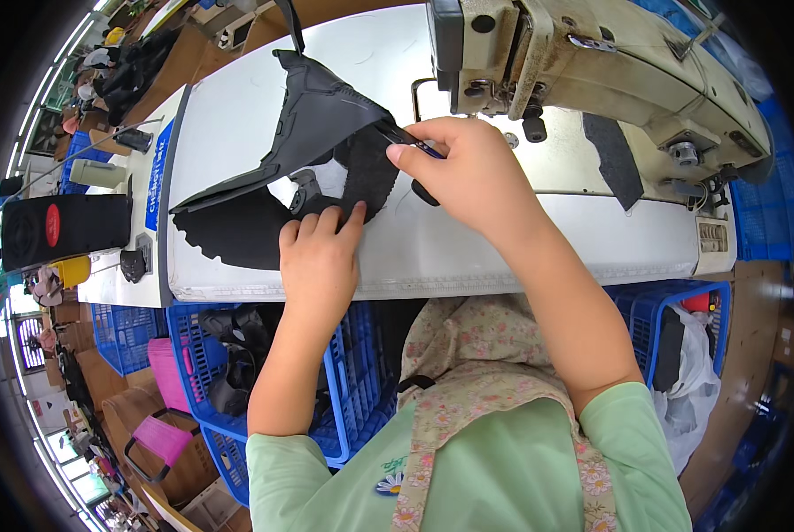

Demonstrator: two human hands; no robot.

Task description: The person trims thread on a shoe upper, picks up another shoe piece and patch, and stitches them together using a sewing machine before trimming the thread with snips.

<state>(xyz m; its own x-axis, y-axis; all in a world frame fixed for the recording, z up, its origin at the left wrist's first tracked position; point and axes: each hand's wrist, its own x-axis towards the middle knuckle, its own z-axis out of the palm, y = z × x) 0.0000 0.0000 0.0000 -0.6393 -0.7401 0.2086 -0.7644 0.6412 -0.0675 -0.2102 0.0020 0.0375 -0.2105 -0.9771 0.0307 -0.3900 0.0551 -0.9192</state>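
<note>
Panels [321, 129], black and seemingly joined, are steadied left of the sewing machine [592, 66] by the spread left hand [319, 257]; a snips-like tool [425, 148] is gripped by the right hand [475, 168]; remaining work is unclear.

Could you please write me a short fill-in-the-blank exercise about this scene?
1. While the right hand holds a slim dark tool, the left hand rests on the ____ workpiece.
2. The tabletop is ____.
3. The sewing machine stands to the workpiece's ____.
4. The crates below are coloured ____.

Missing words: black; white; right; blue.
</note>
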